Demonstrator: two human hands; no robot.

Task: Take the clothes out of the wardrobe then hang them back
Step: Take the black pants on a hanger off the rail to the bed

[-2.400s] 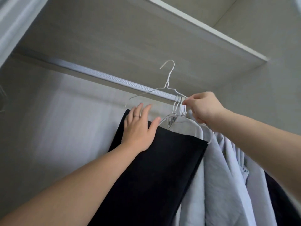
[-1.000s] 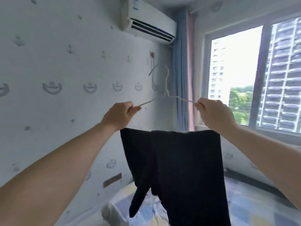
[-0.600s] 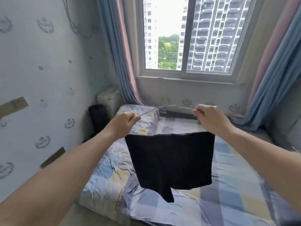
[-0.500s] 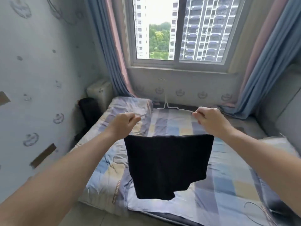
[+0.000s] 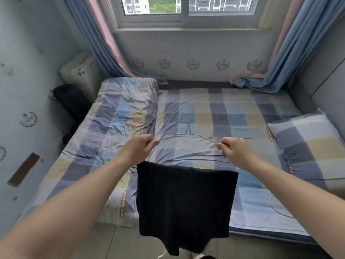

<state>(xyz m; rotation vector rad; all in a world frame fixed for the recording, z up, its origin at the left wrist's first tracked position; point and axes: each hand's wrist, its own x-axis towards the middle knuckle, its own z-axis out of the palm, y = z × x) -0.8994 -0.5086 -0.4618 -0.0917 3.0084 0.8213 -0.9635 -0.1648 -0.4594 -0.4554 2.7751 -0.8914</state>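
From my head view, my left hand (image 5: 139, 146) and my right hand (image 5: 233, 150) each pinch one shoulder end of the thin wire hanger (image 5: 188, 134), fingers curled tight on the wire and thumbs closing against them. I hold it wide at both ends, I think, so it stays level and the black garment (image 5: 184, 202) does not slide off the lower bar it is folded over. The garment hangs in the air between my forearms, its lower edge over the tiled floor (image 5: 115, 240) just in front of the bed (image 5: 242, 113), touching neither. The hook points away from me above the checked sheet. A rumpled quilt (image 5: 121, 116) lies along the bed's left side and a pillow (image 5: 306, 139) sits at the right. Beyond are the window (image 5: 153, 14) and blue-and-pink curtains (image 5: 99, 34). The wardrobe is out of sight, so I judge this piece is out and waiting to be laid down.
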